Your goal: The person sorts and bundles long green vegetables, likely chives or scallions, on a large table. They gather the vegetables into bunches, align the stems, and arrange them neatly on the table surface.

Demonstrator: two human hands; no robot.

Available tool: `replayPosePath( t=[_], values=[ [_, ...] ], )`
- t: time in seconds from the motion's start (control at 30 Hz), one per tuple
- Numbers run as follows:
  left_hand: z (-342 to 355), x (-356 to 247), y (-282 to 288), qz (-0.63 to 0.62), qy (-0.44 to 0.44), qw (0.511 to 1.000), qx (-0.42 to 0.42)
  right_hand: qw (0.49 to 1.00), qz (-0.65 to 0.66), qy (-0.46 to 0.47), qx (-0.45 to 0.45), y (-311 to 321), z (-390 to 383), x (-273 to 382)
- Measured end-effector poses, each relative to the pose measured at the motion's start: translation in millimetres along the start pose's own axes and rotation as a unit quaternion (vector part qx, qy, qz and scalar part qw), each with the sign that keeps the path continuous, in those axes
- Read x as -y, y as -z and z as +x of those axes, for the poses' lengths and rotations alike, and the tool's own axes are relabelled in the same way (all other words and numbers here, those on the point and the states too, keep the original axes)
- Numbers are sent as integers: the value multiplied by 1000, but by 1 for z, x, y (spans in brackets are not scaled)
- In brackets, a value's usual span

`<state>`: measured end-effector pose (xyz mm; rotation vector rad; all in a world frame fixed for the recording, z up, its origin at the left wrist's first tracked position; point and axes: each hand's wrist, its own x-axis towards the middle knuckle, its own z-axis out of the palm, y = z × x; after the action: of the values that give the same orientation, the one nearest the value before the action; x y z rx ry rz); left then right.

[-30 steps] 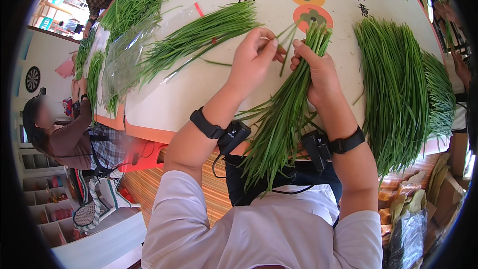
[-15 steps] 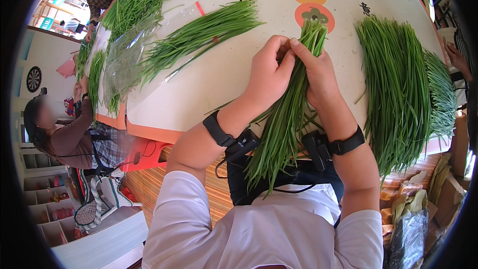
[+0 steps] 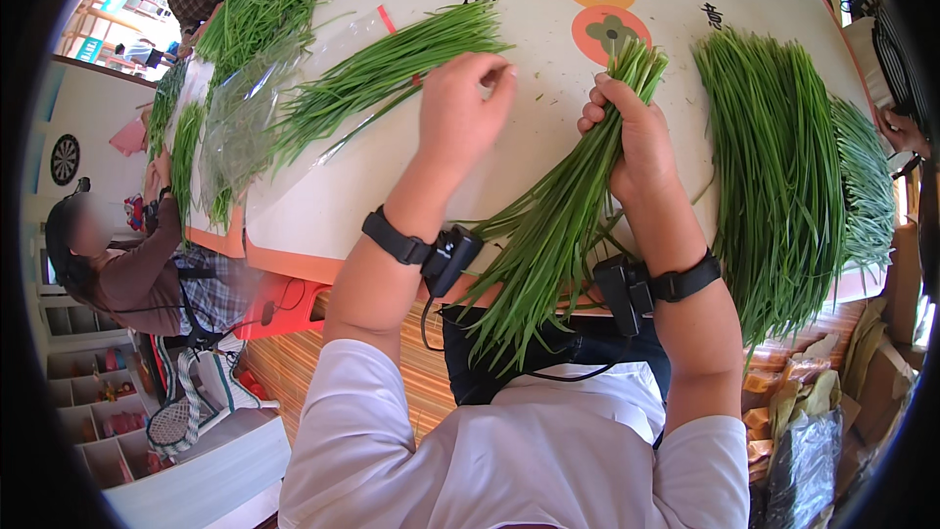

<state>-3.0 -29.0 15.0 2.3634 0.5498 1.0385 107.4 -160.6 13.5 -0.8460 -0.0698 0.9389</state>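
At the centre of the frame we see a bundle of green chives (image 3: 568, 225) held aslant, its cut ends pointing up toward the middle of the white table (image 3: 392, 206) and its tips hanging down past the table's near edge over a dark apron. The right hand (image 3: 632, 137) is clenched around the bundle's upper part. The left hand (image 3: 460, 108) hovers just left of it over bare tabletop, fingers curled and loose, gripping nothing that we can make out. Both wrists carry black straps with small devices.

Right of the bundle, a broad heap of chives (image 3: 774, 167) spreads from the upper right down to the table's lower right edge, leaving only a narrow bare strip beside the right hand. At upper left, a smaller pile of chives (image 3: 392, 78) lies partly on a clear plastic sheet (image 3: 245, 127). Between these piles the tabletop lies bare around the left hand. Orange flower prints (image 3: 607, 34) mark the table at top centre. A seated person (image 3: 127, 264) sits at the far left edge.
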Motion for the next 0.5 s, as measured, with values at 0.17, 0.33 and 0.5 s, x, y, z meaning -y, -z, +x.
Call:
replayPosePath(
  t=[0.17,0.33,0.5],
  values=[
    [7,53,12,231,36,971,59,1000,-2,5,10,1,1,-1],
    [8,59,11,286,44,955,72,1000,-14,4,9,1,1,-1],
    [8,56,13,282,42,956,76,1000,-17,-2,3,-1,-1,0]
  ],
)
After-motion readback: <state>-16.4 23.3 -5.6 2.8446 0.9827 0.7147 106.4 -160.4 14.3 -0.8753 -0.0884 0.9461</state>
